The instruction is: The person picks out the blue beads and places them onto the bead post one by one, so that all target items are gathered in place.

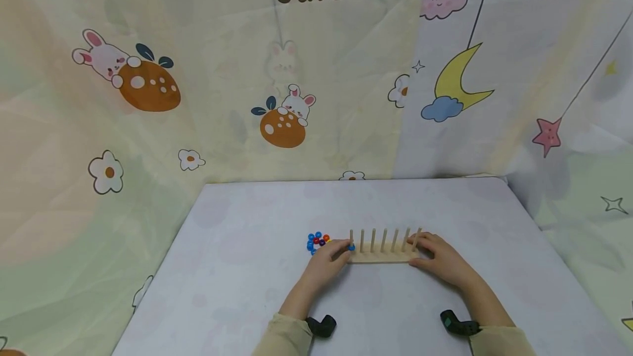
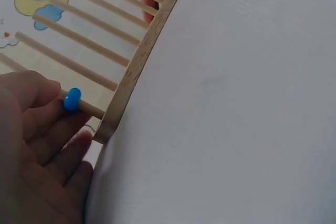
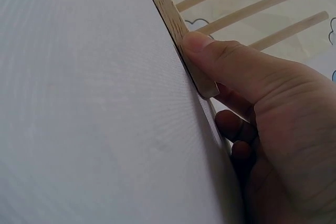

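Note:
A pale wooden peg rack (image 1: 379, 257), with several upright pegs in a row, stands on the table. A blue bead (image 2: 72, 99) is threaded on its leftmost peg, a little above the base. My left hand (image 1: 326, 261) has thumb and index fingertips right at that bead and peg, its other fingers behind. My right hand (image 1: 442, 260) grips the rack's right end; its thumb (image 3: 198, 43) presses the front edge of the base, and the other fingers are partly hidden behind.
Beside my left hand lies a small cluster of loose beads (image 1: 316, 240), blue, red, orange and dark, partly hidden by that hand. A pale cloth with printed cartoons (image 1: 222, 70) hangs behind the white table (image 1: 237, 290). Dark devices are strapped at both wrists.

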Tool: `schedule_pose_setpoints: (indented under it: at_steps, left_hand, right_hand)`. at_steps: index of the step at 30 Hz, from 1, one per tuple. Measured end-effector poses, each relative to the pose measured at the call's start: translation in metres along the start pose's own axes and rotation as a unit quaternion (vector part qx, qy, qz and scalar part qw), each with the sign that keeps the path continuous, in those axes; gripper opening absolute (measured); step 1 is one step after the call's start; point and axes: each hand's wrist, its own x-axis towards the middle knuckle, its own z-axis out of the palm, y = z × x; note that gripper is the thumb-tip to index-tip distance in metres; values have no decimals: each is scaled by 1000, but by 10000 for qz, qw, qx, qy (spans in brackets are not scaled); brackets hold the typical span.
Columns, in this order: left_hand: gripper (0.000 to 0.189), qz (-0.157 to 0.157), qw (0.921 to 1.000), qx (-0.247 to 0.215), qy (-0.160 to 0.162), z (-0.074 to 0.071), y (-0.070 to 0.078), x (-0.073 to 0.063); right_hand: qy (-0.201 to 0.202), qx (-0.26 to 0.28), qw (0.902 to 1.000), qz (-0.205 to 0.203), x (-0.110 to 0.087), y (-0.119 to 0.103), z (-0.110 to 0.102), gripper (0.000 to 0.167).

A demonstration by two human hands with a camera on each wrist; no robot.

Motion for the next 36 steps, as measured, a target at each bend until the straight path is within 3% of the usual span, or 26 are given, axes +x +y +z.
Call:
schedule_pose_setpoints:
  at_steps: [14,18,23,28,32,36]
  left_hand:
    - [38,269,9981,549,-80,-4,-1,0]
    - [38,181,9987,473,24,-4,0,-2]
    - [32,119,9987,303,392,-9,1,-7]
    - [24,380,9944,101,978,-28,-7,-7]
    - [21,59,9912,128,1315,-49,-21,-10]
    - [21,-454,9899,359,1294,-70,-35,-15]
  right_hand:
    - [-14,3,10000,-3,0,-2,0,54]
    - [-6,29,10000,-3,0,-1,0,54]
    - [-1,9,10000,-33,0,-1,1,54]
    - [-8,26,10000,-19,1,-1,0,54]
    - [-22,35,10000,-9,1,-1,0,54]
    - [-39,53,10000,13,0,-2,-1,54]
